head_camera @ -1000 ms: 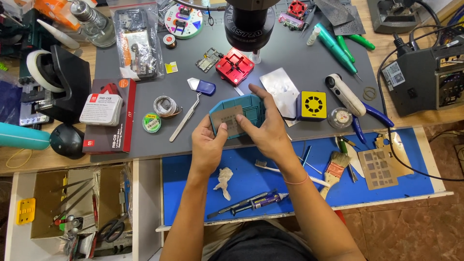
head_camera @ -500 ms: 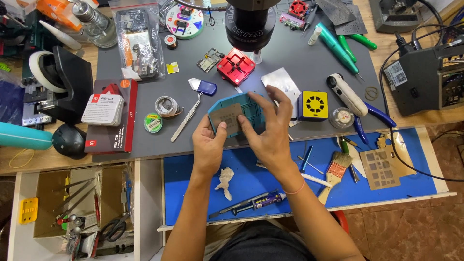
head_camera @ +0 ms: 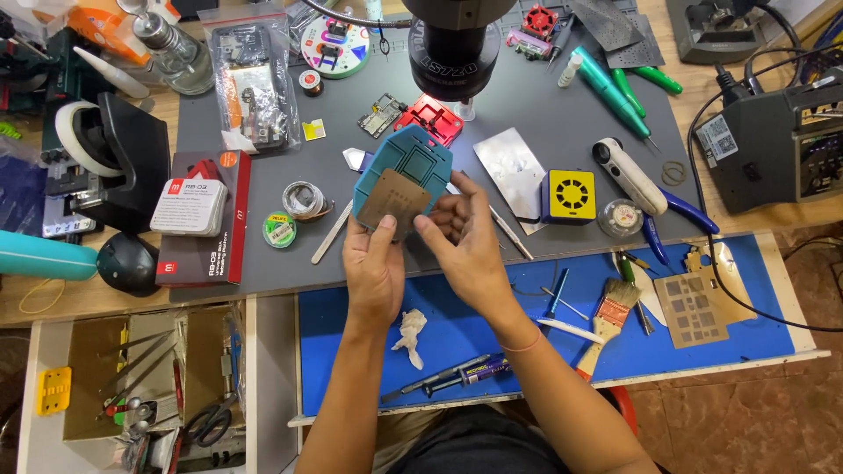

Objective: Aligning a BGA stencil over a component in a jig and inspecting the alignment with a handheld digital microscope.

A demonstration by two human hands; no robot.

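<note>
Grey mat (head_camera: 544, 132), smooth and matte, covers the bench top; a blue mat (head_camera: 702, 351) lies on the pulled-out shelf in front of it. Black microscope head (head_camera: 455, 44), round, hangs over the grey mat.

Left of the shelf, an open drawer (head_camera: 88, 386) holds scissors, a yellow clip and loose hand tools.

Teal jig (head_camera: 402, 171): hard moulded plastic, angular, ribbed into square recesses, tilted up above the grey mat's near edge, just under the microscope head. A thin square stencil (head_camera: 392, 200), dull bronze metal, lies against its face.

Left hand (head_camera: 373, 268) is clamped on the teal jig from below, thumb pressing the stencil's lower corner. Right hand (head_camera: 465, 237) is beside it, fingers curled and partly apart, fingertips at the stencil's right edge; I cannot tell whether they pinch it.

Nearby: a yellow cube (head_camera: 569, 195) with a round vent, a bristle brush (head_camera: 610, 312), a crumpled tissue (head_camera: 408, 332).
</note>
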